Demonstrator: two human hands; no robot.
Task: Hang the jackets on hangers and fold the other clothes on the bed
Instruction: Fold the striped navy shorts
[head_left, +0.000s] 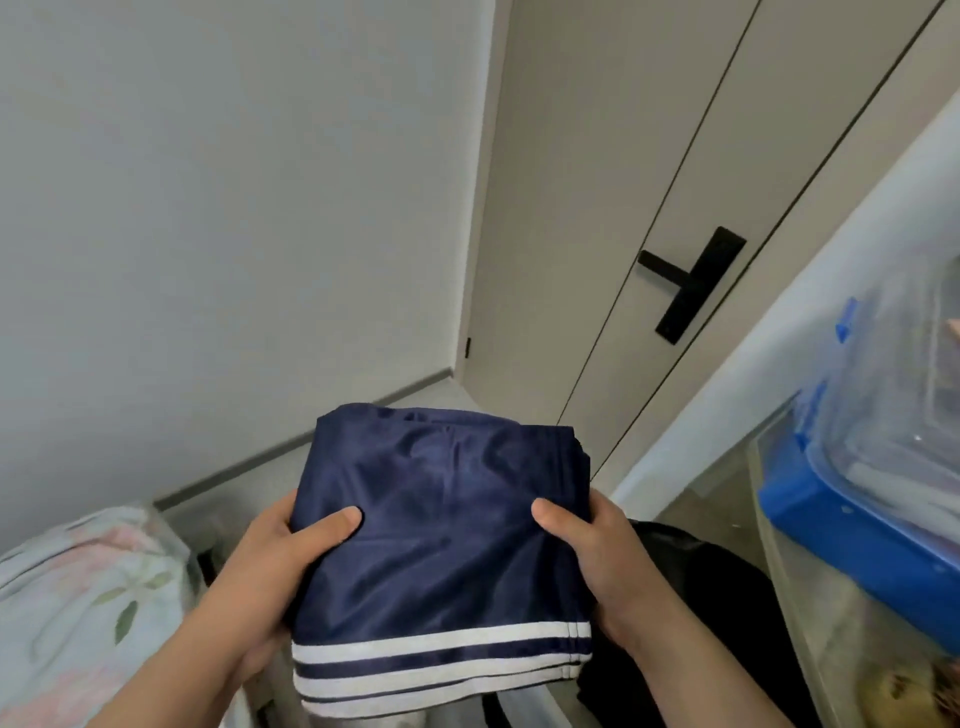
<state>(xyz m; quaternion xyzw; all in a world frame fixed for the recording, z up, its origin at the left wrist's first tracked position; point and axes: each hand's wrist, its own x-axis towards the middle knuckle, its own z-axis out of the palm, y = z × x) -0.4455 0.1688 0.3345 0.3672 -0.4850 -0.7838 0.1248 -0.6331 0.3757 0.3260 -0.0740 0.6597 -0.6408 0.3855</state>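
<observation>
While you hold the folded navy garment (441, 551) level in the air, left hand (270, 566) and right hand (597, 561) grip opposite side edges, thumbs on top. Its long axis runs away from you, white-striped hem nearest; the floral bedding (78, 597) lies lower left, nearer your left hand.

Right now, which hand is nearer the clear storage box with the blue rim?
Right. The right hand grips the right edge of the folded navy garment, toward the storage box; the left hand grips its opposite edge, farther off.
</observation>
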